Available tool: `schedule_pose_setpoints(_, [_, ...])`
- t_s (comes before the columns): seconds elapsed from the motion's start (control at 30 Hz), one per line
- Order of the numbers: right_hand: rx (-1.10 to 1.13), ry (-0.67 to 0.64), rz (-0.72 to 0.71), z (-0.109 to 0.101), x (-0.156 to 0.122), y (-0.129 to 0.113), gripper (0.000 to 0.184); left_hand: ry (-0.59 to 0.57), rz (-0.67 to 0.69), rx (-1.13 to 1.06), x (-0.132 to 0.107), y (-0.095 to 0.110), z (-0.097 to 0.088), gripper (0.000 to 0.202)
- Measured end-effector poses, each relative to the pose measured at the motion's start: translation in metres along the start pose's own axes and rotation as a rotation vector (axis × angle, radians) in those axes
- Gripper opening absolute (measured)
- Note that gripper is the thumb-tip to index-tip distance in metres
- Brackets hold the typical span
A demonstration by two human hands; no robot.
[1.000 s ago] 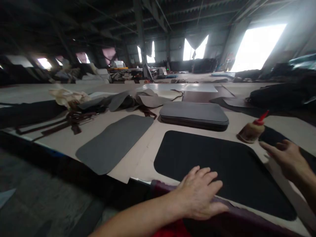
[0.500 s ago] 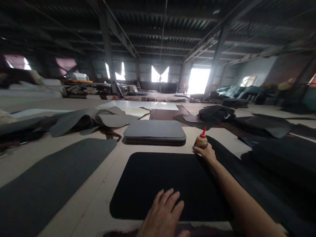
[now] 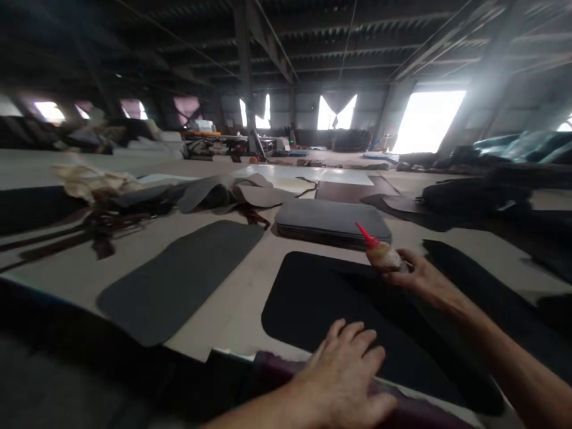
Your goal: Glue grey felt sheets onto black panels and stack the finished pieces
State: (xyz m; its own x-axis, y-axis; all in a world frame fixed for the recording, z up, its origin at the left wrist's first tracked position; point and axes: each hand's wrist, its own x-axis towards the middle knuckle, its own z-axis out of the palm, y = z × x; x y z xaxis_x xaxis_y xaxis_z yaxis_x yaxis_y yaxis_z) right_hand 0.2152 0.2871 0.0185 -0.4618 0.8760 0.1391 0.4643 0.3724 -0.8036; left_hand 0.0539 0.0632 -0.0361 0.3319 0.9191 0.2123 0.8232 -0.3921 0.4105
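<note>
A black rounded sheet (image 3: 322,292) lies flat on the pale table (image 3: 250,286) in front of me. My left hand (image 3: 344,372) rests flat on its near edge, fingers spread. My right hand (image 3: 413,274) is closed round a small glue bottle (image 3: 382,253) with a red nozzle, lifted above the sheet's far right part and tilted, the nozzle pointing up to the left.
A grey sheet (image 3: 183,277) lies to the left. A stack of grey rounded sheets (image 3: 333,220) sits behind the black one. Loose grey and brown pieces (image 3: 214,193) and straps lie at the back left; dark material (image 3: 473,196) is heaped at the right.
My right hand reached the bottle standing on the table, gripped it and lifted it over the black sheet. My left hand stayed on the sheet's near edge. The view swung about.
</note>
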Motion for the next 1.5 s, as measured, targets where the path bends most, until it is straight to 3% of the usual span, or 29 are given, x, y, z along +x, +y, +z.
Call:
schedule_pose_setpoints(0.07, [0.072, -0.124, -0.009, 0.014, -0.015, -0.021, 0.061, -0.008, 0.002, 0.010, 0.000, 0.004, -0.002, 0.062])
schedule_pose_setpoints(0.27, [0.216, -0.316, -0.036, 0.055, -0.052, -0.067, 0.060, 0.012, 0.009, 0.066, 0.002, 0.003, 0.002, 0.061])
schedule_pose_setpoints(0.47, [0.176, -0.387, -0.137, 0.082, -0.055, -0.079, 0.053, 0.056, 0.050, 0.078, 0.003, 0.003, -0.002, 0.055])
schedule_pose_setpoints(0.67, [0.104, -0.463, -0.283, 0.092, -0.050, -0.088, 0.037, 0.053, 0.007, 0.068, 0.002, 0.003, -0.001, 0.054])
schedule_pose_setpoints(0.9, [-0.076, -0.453, -0.513, 0.093, -0.039, -0.112, 0.024, 0.019, 0.006, 0.056, 0.003, 0.004, -0.003, 0.050])
schedule_pose_setpoints(1.03, [-0.213, -0.421, -0.623, 0.094, -0.026, -0.126, 0.026, 0.015, -0.003, 0.025, 0.003, 0.004, -0.002, 0.056])
schedule_pose_setpoints(1.33, [-0.437, -0.254, -0.705, 0.098, 0.017, -0.129, 0.024, 0.020, 0.009, 0.001, 0.002, 0.003, -0.003, 0.062])
schedule_pose_setpoints(1.5, [-0.504, -0.173, -0.661, 0.102, 0.044, -0.123, 0.027, 0.045, 0.021, -0.009, 0.001, 0.002, -0.002, 0.062])
